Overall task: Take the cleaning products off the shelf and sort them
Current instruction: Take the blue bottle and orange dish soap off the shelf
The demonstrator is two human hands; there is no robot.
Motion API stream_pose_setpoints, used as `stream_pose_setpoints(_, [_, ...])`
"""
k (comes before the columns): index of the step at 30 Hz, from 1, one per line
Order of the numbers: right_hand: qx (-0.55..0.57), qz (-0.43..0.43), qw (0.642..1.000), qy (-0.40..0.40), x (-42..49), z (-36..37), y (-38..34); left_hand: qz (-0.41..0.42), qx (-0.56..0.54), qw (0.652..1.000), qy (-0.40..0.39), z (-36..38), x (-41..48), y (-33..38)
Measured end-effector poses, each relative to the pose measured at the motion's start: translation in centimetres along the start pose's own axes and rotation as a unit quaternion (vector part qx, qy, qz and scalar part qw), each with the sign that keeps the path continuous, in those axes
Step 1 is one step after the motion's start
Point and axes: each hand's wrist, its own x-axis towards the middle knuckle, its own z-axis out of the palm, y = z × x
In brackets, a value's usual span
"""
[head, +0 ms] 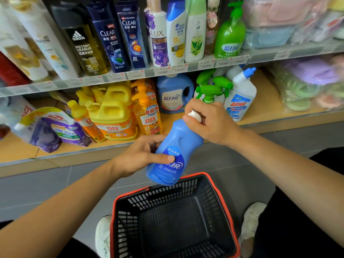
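Centrally, item one: a blue bottle (pixel 173 151), held in the air at mid-frame, above the far rim of a black basket (pixel 167 196) with red edging. The bottle is tilted, its base toward the lower left and its neck toward the upper right.

Grip, lower: the left hand (pixel 141 155) clasps the bottle's body, with the thumb laid across the front label and the fingers curled round the back.

Grip, upper: the right hand (pixel 210 121) is wrapped round the neck, its fingers closed over the white cap (pixel 195 116).

Lower shelf (pixel 264 108), upper half of the frame, left to right:
- refill pouches (pixel 61 127), lying slanted
- yellow jugs (pixel 113 116)
- orange pump bottles (pixel 149 116)
- a blue detergent jug (pixel 173 94)
- green spray triggers (pixel 212 90)
- a white bottle with a blue angled spout (pixel 240 97)

Upper shelf (pixel 130 74), top of the frame:
- dark Clear bottles (pixel 109 38)
- a white Lux bottle (pixel 158 38)
- a green pump bottle (pixel 230 34)

Floor, bottom of the frame: two pale shoes (pixel 251 220), one on each side of the basket.

Obscured or incomplete:
- Only a sliver of the cap shows between the right fingers.
- The left thumb covers part of the label's lettering.
- The spray bottles' bodies sit behind the right hand.
- The basket's near side is cut off by the bottom edge.
- The bottles at the upper left run out of frame.
- The wrapped goods at the far right are too blurred to identify.
- The price tags on the shelf rails are illegible.
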Motion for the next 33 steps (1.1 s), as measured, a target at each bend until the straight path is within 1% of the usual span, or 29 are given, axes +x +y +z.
stream_pose_setpoints(3, [-0.013,0.056,0.998,0.006,0.2,0.2,0.1,0.008,-0.001,1.0,0.015,0.9,0.1,-0.1])
stream_pose_setpoints(5, [-0.012,0.112,0.994,-0.014,0.7,0.3,0.5,0.007,-0.01,0.999,0.044,1.4,0.3,0.0])
stream_pose_setpoints(7, [0.006,0.142,0.989,-0.029,0.9,0.2,0.9,-0.001,-0.019,0.998,0.066,1.7,0.4,-0.1])
stream_pose_setpoints(9, [0.064,0.179,0.981,-0.03,0.7,0.2,1.4,-0.014,-0.037,0.997,0.07,1.6,0.5,-0.1])
stream_pose_setpoints(12, [0.196,0.229,0.952,-0.049,0.3,0.1,1.6,-0.022,-0.08,0.994,0.075,1.2,0.5,-0.1])
stream_pose_setpoints(16, [0.272,0.222,0.936,-0.039,-0.3,0.3,1.8,-0.021,-0.132,0.987,0.089,0.9,0.6,0.0])
stream_pose_setpoints(19, [0.337,0.216,0.915,-0.038,-0.4,0.2,1.4,-0.025,-0.155,0.985,0.072,0.8,0.7,0.0])
stream_pose_setpoints(25, [0.305,0.168,0.93,-0.116,0.2,-2.1,1.0,-0.022,-0.149,0.988,0.036,0.7,0.6,-0.5])
stream_pose_setpoints(30, [0.311,0.168,0.925,-0.137,0.3,-2.6,1.0,-0.017,-0.134,0.991,0.019,0.4,0.5,-0.5])
stream_pose_setpoints(33, [0.284,0.165,0.931,-0.158,0.3,-3.0,1.2,-0.018,-0.127,0.992,0.013,0.4,0.4,-0.5])
